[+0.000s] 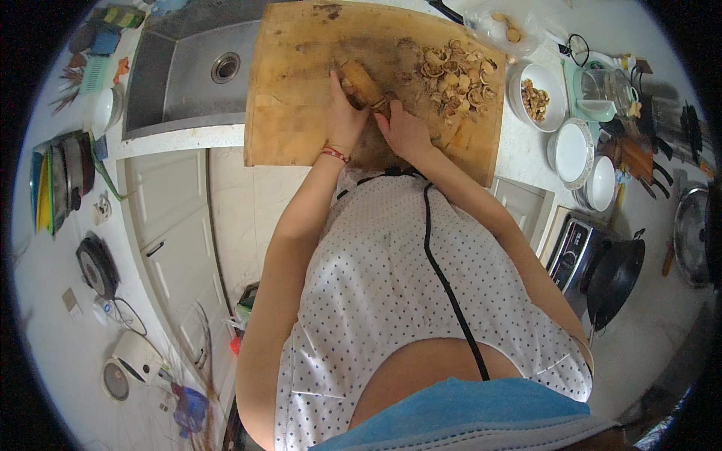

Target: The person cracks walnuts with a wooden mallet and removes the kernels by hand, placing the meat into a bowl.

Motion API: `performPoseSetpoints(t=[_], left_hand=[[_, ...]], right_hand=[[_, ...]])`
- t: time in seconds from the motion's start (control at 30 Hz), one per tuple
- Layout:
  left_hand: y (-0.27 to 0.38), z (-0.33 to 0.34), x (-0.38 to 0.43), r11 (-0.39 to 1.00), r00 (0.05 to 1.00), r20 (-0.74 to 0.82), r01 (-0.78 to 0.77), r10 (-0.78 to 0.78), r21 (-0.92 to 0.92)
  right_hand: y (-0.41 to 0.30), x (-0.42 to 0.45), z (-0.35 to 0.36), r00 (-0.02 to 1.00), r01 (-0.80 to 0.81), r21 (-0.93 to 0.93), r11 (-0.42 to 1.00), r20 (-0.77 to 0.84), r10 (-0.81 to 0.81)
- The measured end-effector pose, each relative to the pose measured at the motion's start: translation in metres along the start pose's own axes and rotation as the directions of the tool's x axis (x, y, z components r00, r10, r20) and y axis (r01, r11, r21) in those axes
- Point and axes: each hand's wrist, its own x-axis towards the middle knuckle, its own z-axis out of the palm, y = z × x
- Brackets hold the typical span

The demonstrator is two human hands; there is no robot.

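My left hand (346, 115) is closed around a rounded wooden tool (362, 83), which lies tilted just above a wooden board (293, 73) or against it; which of the two, I cannot tell. At the tool's lower right end, the fingers of my right hand (403, 128) grip a small dark part (387, 101), perhaps its handle. My fingers hide some of that end. To the right of the tool, a heap of cracked walnut shells (458, 79) is spread on the board. A white bowl (555, 79) beyond the board's right edge holds shelled walnut kernels (535, 101).
A steel sink (192, 67) adjoins the board on the left. At the right are a clear plastic bag (488, 28), more white bowls (571, 152), a knife block (629, 155) with several knives, and a gas stove (575, 248) with a black wok (615, 282).
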Motion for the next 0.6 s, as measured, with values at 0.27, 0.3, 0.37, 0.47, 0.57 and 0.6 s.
performPoseSetpoints(t=[0.27,0.3,0.37,0.47,0.57,0.6], left_hand=[[0.023,-0.017,-0.012,0.938,0.985,0.029,-0.173,0.173,0.301],[0.020,-0.021,-0.019,0.905,0.973,0.048,-0.228,0.226,0.359],[0.014,-0.026,-0.026,0.950,0.989,-0.026,-0.133,0.147,0.281],[0.030,-0.032,-0.019,0.953,0.995,-0.007,-0.090,0.096,0.289],[0.032,-0.028,-0.008,0.929,0.992,0.031,-0.128,0.126,0.347],[0.029,-0.026,-0.004,0.919,0.989,0.037,-0.147,0.143,0.366]], right_hand=[[0.007,0.002,-0.036,0.889,0.171,0.535,0.828,-0.446,0.104],[0.011,-0.002,-0.038,0.887,0.190,0.578,0.793,-0.448,0.114],[0.025,-0.001,-0.029,0.915,0.088,0.432,0.897,-0.392,0.099],[0.027,-0.004,-0.019,0.932,0.014,0.376,0.926,-0.341,0.124],[0.023,-0.005,-0.012,0.922,0.036,0.201,0.979,-0.386,0.045],[0.024,-0.003,-0.009,0.935,0.033,0.154,0.988,-0.353,0.024]])
